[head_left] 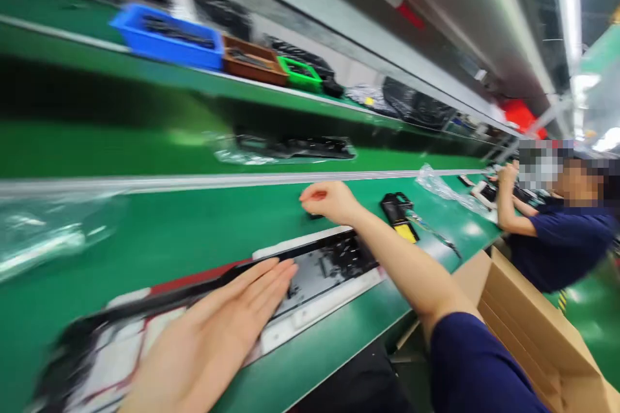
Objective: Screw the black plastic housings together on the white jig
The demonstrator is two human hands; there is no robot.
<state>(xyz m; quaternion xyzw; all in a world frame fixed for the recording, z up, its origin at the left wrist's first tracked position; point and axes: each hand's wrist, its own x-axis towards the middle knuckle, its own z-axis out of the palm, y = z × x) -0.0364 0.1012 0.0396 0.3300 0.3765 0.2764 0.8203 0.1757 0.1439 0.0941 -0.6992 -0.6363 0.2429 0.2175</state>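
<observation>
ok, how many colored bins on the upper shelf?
3, side by side on the upper shelf: blue bin at left, brown bin in the middle, green bin at right. More may be hidden among the black bags further along.

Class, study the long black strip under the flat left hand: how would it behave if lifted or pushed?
The long black strip looks thin for its length, so it would probably sag when lifted by one end. It lies flat on the white tray under the left hand, so pushed it would likely slide, not roll.
</observation>
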